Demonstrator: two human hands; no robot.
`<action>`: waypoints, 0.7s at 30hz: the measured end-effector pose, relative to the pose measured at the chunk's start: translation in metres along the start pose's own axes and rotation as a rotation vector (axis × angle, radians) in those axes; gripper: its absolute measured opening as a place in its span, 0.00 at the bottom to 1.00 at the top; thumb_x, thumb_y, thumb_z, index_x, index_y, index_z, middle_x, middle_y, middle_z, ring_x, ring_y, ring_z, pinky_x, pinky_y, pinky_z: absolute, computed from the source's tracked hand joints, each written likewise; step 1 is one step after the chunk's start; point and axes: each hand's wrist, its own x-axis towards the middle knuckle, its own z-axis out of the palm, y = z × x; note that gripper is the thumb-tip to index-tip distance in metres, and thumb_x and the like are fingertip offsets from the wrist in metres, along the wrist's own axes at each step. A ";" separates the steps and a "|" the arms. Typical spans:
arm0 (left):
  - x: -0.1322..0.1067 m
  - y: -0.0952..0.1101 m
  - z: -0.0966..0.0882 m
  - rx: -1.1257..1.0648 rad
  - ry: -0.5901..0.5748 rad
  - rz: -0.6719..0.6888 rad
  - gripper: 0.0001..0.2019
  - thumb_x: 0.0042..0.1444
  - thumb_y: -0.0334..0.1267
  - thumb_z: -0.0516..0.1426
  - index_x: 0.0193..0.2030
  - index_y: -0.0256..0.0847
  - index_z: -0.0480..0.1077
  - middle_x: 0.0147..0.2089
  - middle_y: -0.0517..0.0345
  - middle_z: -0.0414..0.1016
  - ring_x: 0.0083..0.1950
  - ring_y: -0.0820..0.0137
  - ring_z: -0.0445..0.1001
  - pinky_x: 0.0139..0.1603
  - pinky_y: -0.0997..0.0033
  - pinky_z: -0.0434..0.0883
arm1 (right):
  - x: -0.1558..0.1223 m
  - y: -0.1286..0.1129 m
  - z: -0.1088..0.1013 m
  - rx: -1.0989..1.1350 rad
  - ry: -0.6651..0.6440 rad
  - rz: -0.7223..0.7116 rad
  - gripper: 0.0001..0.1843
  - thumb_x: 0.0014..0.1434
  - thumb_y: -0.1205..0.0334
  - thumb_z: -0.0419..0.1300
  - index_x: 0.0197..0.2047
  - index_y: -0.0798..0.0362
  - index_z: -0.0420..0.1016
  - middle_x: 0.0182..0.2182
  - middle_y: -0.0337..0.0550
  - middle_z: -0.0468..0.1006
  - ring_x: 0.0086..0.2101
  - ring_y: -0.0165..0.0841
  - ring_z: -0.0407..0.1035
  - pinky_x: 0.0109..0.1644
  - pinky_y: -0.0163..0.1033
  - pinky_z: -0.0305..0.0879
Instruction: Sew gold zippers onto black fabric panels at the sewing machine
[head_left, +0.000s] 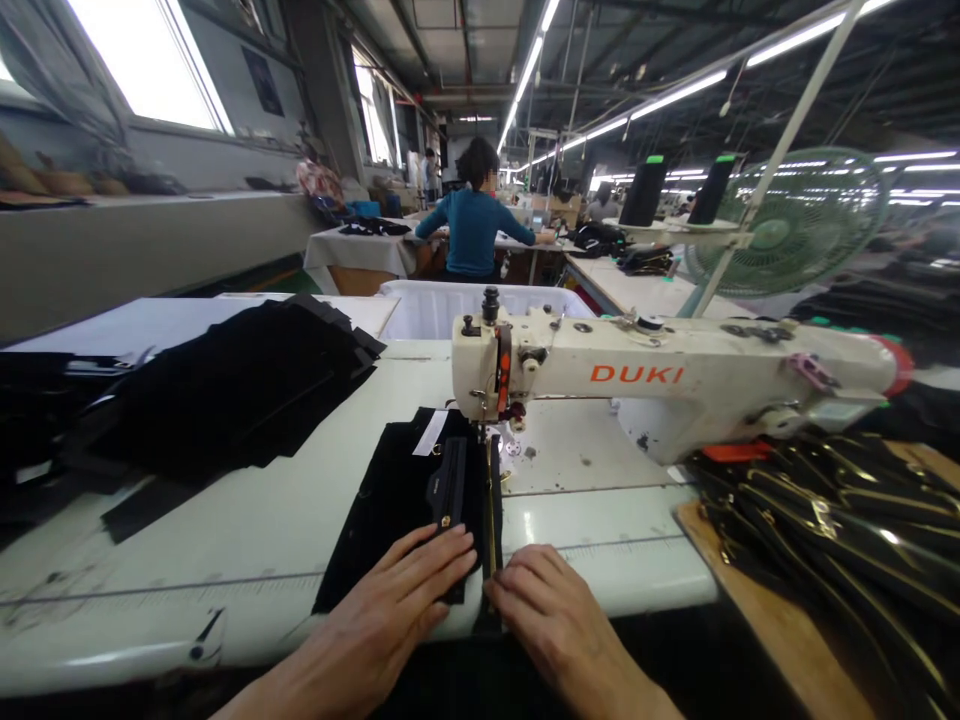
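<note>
A black fabric panel [382,510] lies on the white sewing table, its far right edge at the needle of the sewing machine [562,370]. The panel carries a white label [430,433] and a dark zippered pocket piece [450,475] with a small gold-coloured pull. Along its right edge runs a black strip with a gold-toothed zipper [493,510], reaching up to the presser foot. My left hand [405,600] rests flat on the near part of the panel, fingers stretched out. With fingers closed, my right hand [555,620] pinches the near end of the zipper strip.
Stacked black fabric pieces [255,385] lie on the left. Black strips with gold zippers [825,520] are heaped on a wooden board [780,630] at right. Behind the machine stand a white bin [420,305], thread cones [643,190] and a fan [787,225]. A person sits ahead.
</note>
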 end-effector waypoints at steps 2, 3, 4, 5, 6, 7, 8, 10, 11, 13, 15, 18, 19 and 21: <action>0.001 0.000 0.005 0.091 -0.055 0.084 0.26 0.68 0.29 0.48 0.71 0.44 0.53 0.72 0.58 0.55 0.71 0.64 0.54 0.70 0.57 0.54 | -0.004 0.000 0.004 -0.015 0.014 -0.019 0.14 0.73 0.68 0.45 0.49 0.56 0.72 0.36 0.45 0.75 0.40 0.37 0.67 0.49 0.45 0.63; 0.002 0.001 0.006 0.116 -0.066 0.110 0.26 0.68 0.27 0.49 0.71 0.43 0.53 0.72 0.56 0.55 0.71 0.64 0.54 0.71 0.57 0.54 | -0.004 0.001 0.005 -0.014 0.016 -0.027 0.14 0.73 0.68 0.45 0.49 0.56 0.72 0.36 0.45 0.75 0.40 0.37 0.67 0.50 0.46 0.62; 0.003 0.001 0.007 0.133 -0.068 0.125 0.27 0.67 0.26 0.49 0.71 0.42 0.53 0.72 0.55 0.55 0.71 0.64 0.55 0.71 0.57 0.54 | -0.005 0.001 0.004 -0.010 0.020 -0.031 0.13 0.73 0.69 0.46 0.49 0.56 0.72 0.36 0.44 0.75 0.40 0.36 0.67 0.51 0.46 0.62; 0.004 0.002 0.008 0.144 -0.068 0.136 0.27 0.66 0.25 0.49 0.71 0.41 0.53 0.72 0.55 0.55 0.71 0.64 0.55 0.71 0.57 0.55 | -0.005 0.001 0.003 -0.004 0.025 -0.032 0.13 0.73 0.69 0.46 0.48 0.56 0.72 0.36 0.44 0.75 0.40 0.36 0.67 0.51 0.45 0.62; 0.005 0.002 0.009 0.151 -0.065 0.145 0.27 0.66 0.25 0.49 0.71 0.41 0.53 0.72 0.55 0.55 0.71 0.64 0.55 0.71 0.57 0.55 | -0.005 0.001 0.002 0.002 0.034 -0.032 0.13 0.73 0.69 0.47 0.48 0.55 0.72 0.36 0.44 0.75 0.40 0.35 0.68 0.52 0.45 0.62; 0.005 0.002 0.010 0.156 -0.064 0.150 0.27 0.66 0.24 0.48 0.71 0.41 0.54 0.72 0.55 0.55 0.71 0.64 0.55 0.71 0.57 0.55 | -0.005 0.001 0.001 0.007 0.044 -0.034 0.12 0.73 0.69 0.47 0.47 0.55 0.72 0.36 0.44 0.76 0.41 0.35 0.68 0.53 0.45 0.62; 0.006 0.003 0.011 0.160 -0.062 0.150 0.27 0.66 0.24 0.48 0.71 0.40 0.54 0.72 0.55 0.56 0.71 0.64 0.55 0.71 0.58 0.55 | -0.005 0.001 0.000 0.010 0.053 -0.037 0.12 0.73 0.69 0.47 0.46 0.55 0.72 0.36 0.44 0.76 0.41 0.35 0.68 0.53 0.45 0.62; 0.006 0.003 0.013 0.156 -0.062 0.149 0.26 0.67 0.25 0.48 0.71 0.40 0.54 0.71 0.54 0.56 0.71 0.65 0.55 0.71 0.58 0.55 | -0.005 0.000 -0.001 0.013 0.056 -0.044 0.12 0.72 0.69 0.47 0.45 0.56 0.72 0.36 0.44 0.76 0.41 0.34 0.68 0.54 0.45 0.62; 0.006 0.003 0.014 0.150 -0.064 0.150 0.26 0.67 0.26 0.48 0.71 0.39 0.54 0.71 0.53 0.56 0.71 0.65 0.55 0.71 0.59 0.55 | -0.005 0.000 -0.001 0.014 0.049 -0.046 0.12 0.72 0.69 0.47 0.46 0.56 0.72 0.36 0.44 0.76 0.41 0.34 0.68 0.54 0.45 0.62; 0.007 0.003 0.015 0.130 -0.072 0.149 0.25 0.68 0.28 0.49 0.71 0.39 0.54 0.71 0.51 0.57 0.71 0.65 0.56 0.71 0.59 0.55 | -0.005 0.000 -0.001 0.011 0.034 -0.054 0.12 0.72 0.69 0.47 0.47 0.56 0.72 0.36 0.44 0.76 0.41 0.35 0.69 0.54 0.45 0.62; 0.009 0.005 0.012 0.097 -0.094 0.135 0.24 0.68 0.29 0.49 0.70 0.40 0.54 0.70 0.51 0.59 0.70 0.65 0.57 0.70 0.60 0.57 | -0.005 0.000 -0.002 0.007 0.019 -0.064 0.13 0.73 0.69 0.46 0.48 0.56 0.72 0.36 0.44 0.76 0.41 0.35 0.69 0.54 0.45 0.63; 0.014 0.008 0.002 0.031 -0.140 0.095 0.24 0.68 0.31 0.51 0.70 0.44 0.56 0.69 0.53 0.62 0.68 0.64 0.60 0.69 0.61 0.59 | -0.003 0.000 -0.004 -0.011 0.010 -0.087 0.16 0.73 0.69 0.43 0.49 0.57 0.72 0.36 0.45 0.77 0.42 0.36 0.70 0.54 0.45 0.64; 0.015 0.009 -0.002 0.004 -0.140 0.085 0.24 0.68 0.32 0.52 0.69 0.45 0.57 0.68 0.53 0.64 0.67 0.63 0.62 0.68 0.61 0.60 | -0.002 0.000 -0.004 -0.022 0.011 -0.097 0.17 0.73 0.69 0.42 0.48 0.57 0.72 0.36 0.46 0.77 0.42 0.36 0.70 0.53 0.45 0.65; 0.017 0.009 -0.009 -0.054 -0.126 0.078 0.23 0.67 0.35 0.54 0.68 0.46 0.59 0.65 0.54 0.67 0.65 0.62 0.65 0.67 0.60 0.62 | -0.001 0.001 -0.006 -0.042 0.015 -0.116 0.17 0.72 0.70 0.42 0.48 0.57 0.73 0.36 0.46 0.77 0.41 0.37 0.70 0.53 0.45 0.65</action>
